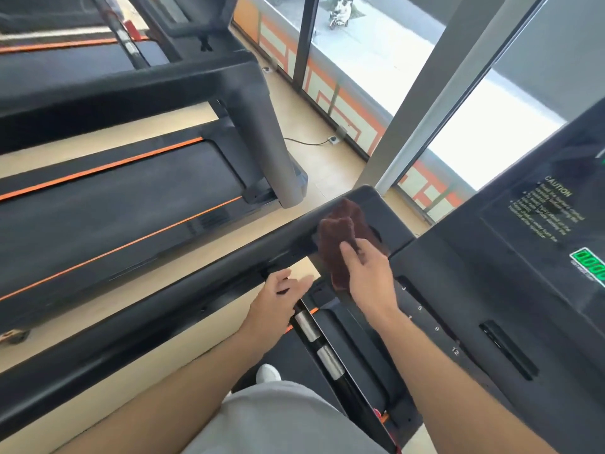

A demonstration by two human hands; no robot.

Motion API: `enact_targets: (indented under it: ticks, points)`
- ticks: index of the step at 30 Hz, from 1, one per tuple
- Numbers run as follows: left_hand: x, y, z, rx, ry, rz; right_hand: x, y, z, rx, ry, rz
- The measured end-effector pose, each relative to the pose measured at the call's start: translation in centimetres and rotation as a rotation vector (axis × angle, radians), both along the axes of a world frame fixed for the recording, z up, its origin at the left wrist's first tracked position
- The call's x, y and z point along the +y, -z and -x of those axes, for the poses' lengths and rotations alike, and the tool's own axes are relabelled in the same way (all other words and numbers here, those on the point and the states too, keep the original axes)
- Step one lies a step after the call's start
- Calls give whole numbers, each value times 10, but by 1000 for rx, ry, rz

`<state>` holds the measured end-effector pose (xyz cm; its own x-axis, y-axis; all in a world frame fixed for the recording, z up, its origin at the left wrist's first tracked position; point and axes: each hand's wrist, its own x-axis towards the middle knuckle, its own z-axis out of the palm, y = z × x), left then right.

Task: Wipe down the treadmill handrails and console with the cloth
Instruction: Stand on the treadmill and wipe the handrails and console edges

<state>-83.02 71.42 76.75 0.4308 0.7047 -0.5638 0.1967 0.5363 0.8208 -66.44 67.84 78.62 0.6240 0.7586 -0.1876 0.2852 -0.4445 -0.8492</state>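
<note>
Grey shorts at bottom centre; person is standing on the treadmill. Left hand is hovering lower centre, fingers loose, empty, just beside the heart-rate grip bar. Right hand is pinching the brown cloth against the left handrail at frame centre. Console, right, looks unwiped. Risk: cloth is hanging bunched; a loose pinch could drop it, or brushing console keys could start the belt.

Brown cloth bunched against black left handrail, beside the dark console.
</note>
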Motion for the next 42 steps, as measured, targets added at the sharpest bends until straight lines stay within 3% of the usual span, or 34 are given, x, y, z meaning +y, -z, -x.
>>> enact_targets:
  ticks: [3,6,8,13,15,19,21,23,25,28,30,33,36,39,42]
  points:
    - [-1,-7,0,-185,-108,176,-21,-7,38,343,-167,-85]
    - [-5,-2,2,-37,-276,197,-28,2,59,672,-218,25]
    - [-7,-1,5,0,-337,174,-27,10,61,699,-180,22]
    - [-6,-14,12,-43,-305,106,-25,12,51,334,39,-8]
    - [0,-24,14,-153,-313,157,-22,11,49,454,26,54]
    - [14,-35,23,-270,-354,276,-16,-3,41,965,-137,130]
    - [14,-37,22,-239,-369,264,-8,-13,40,991,-145,57]
    - [10,-34,18,-174,-398,211,4,-12,41,798,11,-57]
    - [5,-28,17,-110,-465,141,20,-14,40,461,177,-170]
    - [1,-21,19,-6,-520,69,39,-22,24,117,158,-326]
    - [0,-16,21,-36,-500,100,53,-25,11,-72,-9,-272]
    - [-6,-3,25,-21,-286,261,81,1,-7,-644,-410,115]
    - [-23,12,35,191,56,333,93,35,0,-677,-766,302]
    - [-34,27,46,225,-104,371,98,55,11,-875,-995,265]
    - [-33,38,60,214,-350,339,125,47,12,-935,-1271,273]
